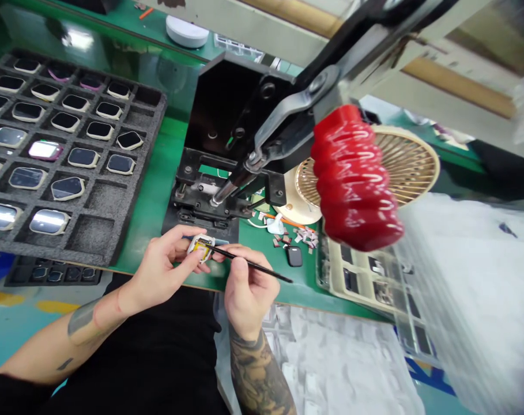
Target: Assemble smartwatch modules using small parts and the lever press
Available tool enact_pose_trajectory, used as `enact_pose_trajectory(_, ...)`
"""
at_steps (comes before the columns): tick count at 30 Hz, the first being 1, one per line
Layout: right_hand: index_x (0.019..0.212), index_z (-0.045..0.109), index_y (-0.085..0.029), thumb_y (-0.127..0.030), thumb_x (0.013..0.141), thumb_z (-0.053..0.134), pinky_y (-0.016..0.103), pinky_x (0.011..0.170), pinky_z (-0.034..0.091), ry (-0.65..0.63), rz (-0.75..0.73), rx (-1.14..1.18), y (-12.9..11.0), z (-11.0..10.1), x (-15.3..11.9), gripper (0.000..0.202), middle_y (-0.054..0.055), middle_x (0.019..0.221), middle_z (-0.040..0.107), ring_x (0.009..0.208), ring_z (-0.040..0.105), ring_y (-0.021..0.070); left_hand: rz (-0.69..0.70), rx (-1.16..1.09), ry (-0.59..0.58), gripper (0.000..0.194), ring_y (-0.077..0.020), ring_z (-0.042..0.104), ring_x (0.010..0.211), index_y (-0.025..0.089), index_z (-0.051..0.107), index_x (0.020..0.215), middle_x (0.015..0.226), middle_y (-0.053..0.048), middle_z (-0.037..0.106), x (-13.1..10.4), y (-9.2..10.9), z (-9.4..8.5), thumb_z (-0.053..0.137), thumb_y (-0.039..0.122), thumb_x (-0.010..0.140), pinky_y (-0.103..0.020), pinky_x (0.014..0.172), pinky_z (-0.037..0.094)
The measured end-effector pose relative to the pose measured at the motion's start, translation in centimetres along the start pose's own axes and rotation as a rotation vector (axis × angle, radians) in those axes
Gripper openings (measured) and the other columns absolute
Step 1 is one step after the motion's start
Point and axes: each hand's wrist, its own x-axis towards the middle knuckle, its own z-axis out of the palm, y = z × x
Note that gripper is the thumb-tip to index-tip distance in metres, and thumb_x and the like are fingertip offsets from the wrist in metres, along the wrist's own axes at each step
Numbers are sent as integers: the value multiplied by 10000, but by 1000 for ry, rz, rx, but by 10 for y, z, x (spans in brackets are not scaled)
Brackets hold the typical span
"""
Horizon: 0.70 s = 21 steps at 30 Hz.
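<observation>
Between the thumb and fingers of my left hand (164,266) is an opened smartwatch case (200,244), pale at the rim with yellow and dark parts inside. My right hand (251,285) pinches black tweezers (257,267), whose tips reach into the case. Both hands are over the front edge of the green bench. Just behind them stands the black base of a toggle press (205,202). A small black square piece (294,256) lies to the right, near a scatter of tiny parts (305,236).
At left, a grey foam tray (132,196) carries many watches. The press's red handle (357,178) juts out overhead. A beige fan (408,164) stands behind it. On the right are a compartment box (357,294) and stacked clear plastic trays (473,300).
</observation>
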Motion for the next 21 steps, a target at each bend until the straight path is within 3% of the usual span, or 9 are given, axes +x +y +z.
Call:
enact_pose_trajectory(2,1121,782,-214,-268,1118,658,379,781,709,-31,36,44,0,-1,1,135,85,1035,825,919,824,218,0,1,-21,363,-226,888,848,178,685,1346,1014,-90,896,0,-1,-1,812,368,1065,-309,804,745)
enact_pose_trajectory(7,1184,769,-247,-204,1093,661,436,803,709,97,-156,11,1,4,-5,147,75,1027,820,958,808,238,13,46,-1,347,-210,885,827,181,684,1324,997,-76,892,-1,-4,-1,817,371,1066,-294,798,744)
enact_pose_trajectory(11,1175,783,-250,-162,1073,669,464,868,693,53,-206,-79,2,5,-8,176,73,1033,824,967,811,241,33,71,-9,333,-205,884,817,184,687,1321,954,-57,882,-2,-5,-2,810,368,1073,-287,800,743)
enact_pose_trajectory(14,1173,796,-249,-166,1083,678,430,902,681,40,-119,18,3,1,-5,170,67,1061,824,1009,812,227,39,73,-34,329,-202,888,834,191,685,1342,975,-58,887,-3,-6,-5,800,358,1083,-271,796,735)
enact_pose_trajectory(18,1151,792,-243,-264,1125,664,374,814,666,-63,141,230,6,-8,1,133,44,979,789,906,807,207,65,43,-91,325,-189,892,875,201,677,1380,1047,-68,899,-2,-9,-8,783,318,1096,-243,795,726)
enact_pose_trajectory(21,1141,796,-246,-312,1121,679,397,806,667,-172,134,335,5,-9,2,136,52,942,781,883,789,217,94,-2,-71,345,-196,893,872,192,671,1389,1044,-72,900,0,-11,-6,793,307,1088,-249,787,734)
